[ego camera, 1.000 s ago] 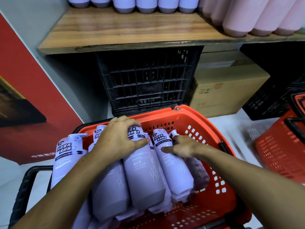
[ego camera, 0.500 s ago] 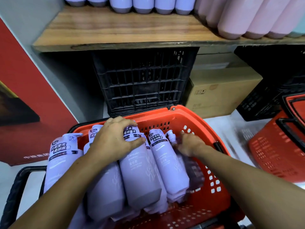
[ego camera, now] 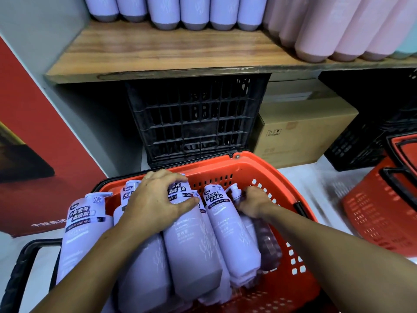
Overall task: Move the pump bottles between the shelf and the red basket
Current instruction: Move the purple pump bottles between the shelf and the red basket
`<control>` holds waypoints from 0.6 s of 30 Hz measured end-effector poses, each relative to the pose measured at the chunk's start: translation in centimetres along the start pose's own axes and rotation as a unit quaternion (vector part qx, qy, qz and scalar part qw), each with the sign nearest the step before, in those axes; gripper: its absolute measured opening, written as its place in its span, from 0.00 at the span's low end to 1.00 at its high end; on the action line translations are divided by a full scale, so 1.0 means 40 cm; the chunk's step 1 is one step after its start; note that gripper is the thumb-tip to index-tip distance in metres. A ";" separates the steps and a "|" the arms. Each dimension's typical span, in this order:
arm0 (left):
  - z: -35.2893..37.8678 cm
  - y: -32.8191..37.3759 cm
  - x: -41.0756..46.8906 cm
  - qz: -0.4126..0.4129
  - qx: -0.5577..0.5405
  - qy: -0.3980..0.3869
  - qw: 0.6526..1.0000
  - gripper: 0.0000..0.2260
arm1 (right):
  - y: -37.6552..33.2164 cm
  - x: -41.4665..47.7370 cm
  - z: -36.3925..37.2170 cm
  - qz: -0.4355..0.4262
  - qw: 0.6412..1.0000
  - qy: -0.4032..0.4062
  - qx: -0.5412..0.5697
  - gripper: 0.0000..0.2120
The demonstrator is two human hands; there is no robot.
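Since 1 second ago, in the head view, the right hand (ego camera: 252,201) has left its flat rest across the pump bottles (ego camera: 191,245) and dropped to the right-most bottle (ego camera: 268,245). Its fingers now curl round the neck beside the pump head (ego camera: 234,193). Meanwhile the left hand (ego camera: 158,199) has stayed draped over the far ends of 2 bottles, fingers bent. Whether it grips or only steadies them I cannot tell. All these bottles lie side by side in the red basket (ego camera: 270,168), pump ends far. Beyond and above, the shelf (ego camera: 158,50) carries a row of lilac bottles (ego camera: 194,12), with bare wood in front. I judge the right-most bottle is chosen for the shelf, though the lift has not begun.
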State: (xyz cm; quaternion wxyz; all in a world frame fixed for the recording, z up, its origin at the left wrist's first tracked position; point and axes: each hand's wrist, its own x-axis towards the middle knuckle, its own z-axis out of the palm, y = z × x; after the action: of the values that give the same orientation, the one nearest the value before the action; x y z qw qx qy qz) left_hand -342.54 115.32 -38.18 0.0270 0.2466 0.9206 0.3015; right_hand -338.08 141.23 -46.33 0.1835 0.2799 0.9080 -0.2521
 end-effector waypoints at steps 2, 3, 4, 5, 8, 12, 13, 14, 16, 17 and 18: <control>-0.001 0.001 0.001 -0.001 0.000 -0.001 1.000 0.24 | 0.000 -0.006 -0.012 0.007 1.000 0.006 -0.002 0.18; -0.001 0.001 0.000 -0.001 0.001 -0.001 1.000 0.24 | 0.004 -0.007 -0.018 0.014 1.000 0.002 0.001 0.21; -0.001 0.002 0.000 -0.001 0.001 0.001 1.000 0.24 | 0.007 -0.010 -0.024 0.021 1.000 -0.007 0.015 0.25; -0.001 0.003 -0.001 0.000 0.003 0.001 1.000 0.24 | 0.008 -0.013 -0.029 0.024 0.999 -0.019 0.041 0.29; -0.003 0.006 -0.001 0.000 0.003 0.000 1.000 0.24 | 0.010 -0.014 -0.039 0.023 0.985 -0.035 0.165 0.23; -0.003 0.009 0.001 -0.002 0.007 0.001 1.000 0.24 | 0.025 -0.021 -0.068 -0.023 0.981 -0.034 0.189 0.08; -0.002 0.010 0.001 -0.003 0.007 0.002 1.000 0.24 | 0.028 -0.024 -0.072 -0.043 0.987 -0.026 0.156 0.10; -0.002 0.011 0.001 -0.007 0.007 0.002 1.000 0.24 | 0.029 -0.031 -0.076 -0.067 0.991 -0.015 0.119 0.11; -0.003 0.013 0.001 -0.012 0.006 -0.003 1.000 0.23 | 0.025 -0.037 -0.084 -0.110 0.993 -0.002 0.048 0.12; -0.003 0.014 0.000 -0.012 0.005 -0.004 1.000 0.24 | 0.021 -0.038 -0.091 -0.128 0.992 -0.001 0.012 0.12; -0.004 0.014 0.000 -0.011 0.006 -0.005 1.000 0.24 | 0.017 -0.039 -0.101 -0.140 0.990 0.002 -0.013 0.12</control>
State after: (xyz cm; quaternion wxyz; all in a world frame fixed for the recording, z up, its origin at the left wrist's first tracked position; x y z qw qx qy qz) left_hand -342.33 115.62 -37.73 0.0340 0.2378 0.9249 0.2947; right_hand -337.22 143.33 -42.59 0.1479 0.1480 0.9417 -0.2634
